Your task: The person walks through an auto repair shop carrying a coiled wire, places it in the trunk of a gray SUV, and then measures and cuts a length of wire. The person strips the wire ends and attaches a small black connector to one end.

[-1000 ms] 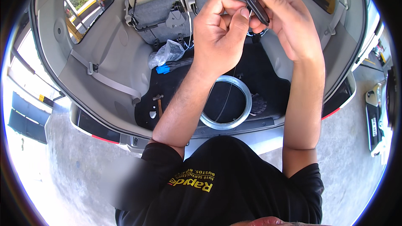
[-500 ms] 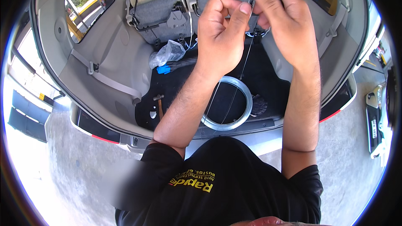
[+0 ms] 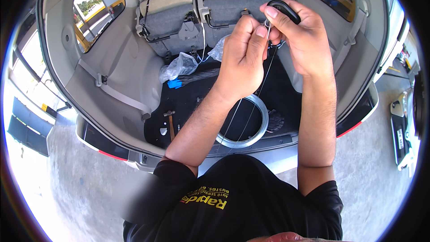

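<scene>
Both my hands are raised close together over the cargo area, fingertips meeting. My left hand (image 3: 246, 58) is closed in a pinch on a thin metal wire (image 3: 268, 62), which runs down toward a coil of silvery wire (image 3: 265, 123) on the cargo floor. My right hand (image 3: 304, 36) grips a black cable (image 3: 286, 9) bent into a rounded loop between thumb and fingers. The wire's tip and the cable meet at the fingertips, where a small pale bit shows; how they are joined is too small to tell.
A hammer (image 3: 170, 118) lies left of the coil beside a small white piece (image 3: 163, 131). Farther in are a clear plastic bag (image 3: 179, 67), blue-and-grey gloves (image 3: 177, 83) and white cables. Folded seat backs (image 3: 170, 29) stand behind; a dark crumpled item (image 3: 275, 121) lies right of the coil.
Both hands have come slightly lower and nearer in the picture. The black cable now shows as a loop in my right hand, where before only a strand pointed upward. My left hand keeps its pinch.
</scene>
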Action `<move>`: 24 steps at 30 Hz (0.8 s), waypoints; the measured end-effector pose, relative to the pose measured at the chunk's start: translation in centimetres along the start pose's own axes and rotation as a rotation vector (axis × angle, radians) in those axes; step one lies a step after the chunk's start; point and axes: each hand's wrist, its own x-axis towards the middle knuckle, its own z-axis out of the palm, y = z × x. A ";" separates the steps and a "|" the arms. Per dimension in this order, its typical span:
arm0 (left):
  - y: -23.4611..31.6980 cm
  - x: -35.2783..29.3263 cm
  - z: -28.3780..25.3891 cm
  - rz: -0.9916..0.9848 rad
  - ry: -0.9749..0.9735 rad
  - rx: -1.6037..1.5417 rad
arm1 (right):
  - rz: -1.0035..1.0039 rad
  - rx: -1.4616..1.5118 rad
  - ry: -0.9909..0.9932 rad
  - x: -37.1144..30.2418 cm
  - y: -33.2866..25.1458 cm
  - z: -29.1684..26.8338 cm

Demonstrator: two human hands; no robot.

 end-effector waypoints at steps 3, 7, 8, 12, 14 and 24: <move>-0.1 -0.1 0.3 0.023 -0.035 -0.115 | 0.016 0.087 -0.022 -0.1 -0.1 -0.2; -0.2 -0.2 0.7 0.089 -0.045 -0.080 | 0.038 0.209 -0.001 -0.1 -0.1 -0.4; -0.4 -0.3 0.8 0.097 -0.044 -0.085 | 0.044 0.226 -0.013 -0.1 -0.1 -0.5; -0.6 -0.1 0.4 0.094 -0.079 -0.148 | 0.071 0.293 -0.043 0.0 -0.1 -0.6; -0.4 0.0 0.4 0.124 -0.085 -0.164 | 0.094 0.340 -0.062 0.1 -0.4 -0.7; 0.5 -0.1 0.0 0.192 -0.024 0.051 | 0.100 0.392 -0.082 0.6 -1.8 -1.5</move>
